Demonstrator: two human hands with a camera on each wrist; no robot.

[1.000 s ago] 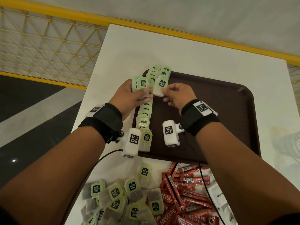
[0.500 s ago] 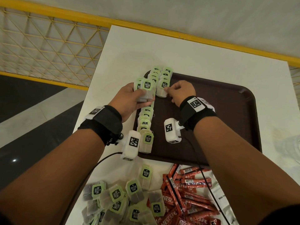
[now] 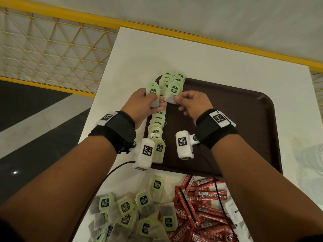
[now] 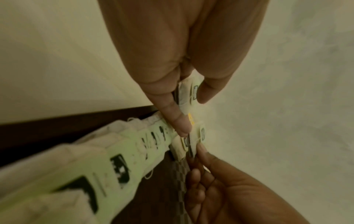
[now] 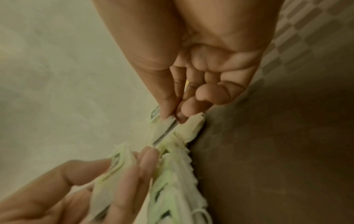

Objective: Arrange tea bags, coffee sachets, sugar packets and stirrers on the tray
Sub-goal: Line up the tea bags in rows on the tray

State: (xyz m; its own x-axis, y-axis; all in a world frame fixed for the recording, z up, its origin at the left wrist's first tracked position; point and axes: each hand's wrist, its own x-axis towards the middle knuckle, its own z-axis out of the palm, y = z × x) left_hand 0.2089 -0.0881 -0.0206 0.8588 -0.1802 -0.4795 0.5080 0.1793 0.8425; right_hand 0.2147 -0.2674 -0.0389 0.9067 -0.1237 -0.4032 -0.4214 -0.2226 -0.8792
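Note:
A dark brown tray (image 3: 244, 119) lies on the white table (image 3: 157, 55). Along its left edge runs a row of green-tagged tea bags (image 3: 156, 126). My left hand (image 3: 141, 103) grips a small stack of tea bags (image 3: 153, 93) between thumb and fingers, over the row; the left wrist view shows the same stack (image 4: 188, 94). My right hand (image 3: 190, 102) pinches one tea bag (image 3: 173, 93) by its lower edge just right of the row, and the right wrist view shows that bag (image 5: 166, 130) edge-on.
Several loose tea bags (image 3: 132, 210) lie heaped on the table's near edge, with red coffee sachets (image 3: 201, 203) and a white packet (image 3: 236, 213) to their right. A yellow mesh railing (image 3: 52, 49) borders the table's left and far sides. The tray's right half is bare.
My right hand has drawn one tea bag back from the far end of the row and lifted it slightly. The left hand has stayed over the row with its stack.

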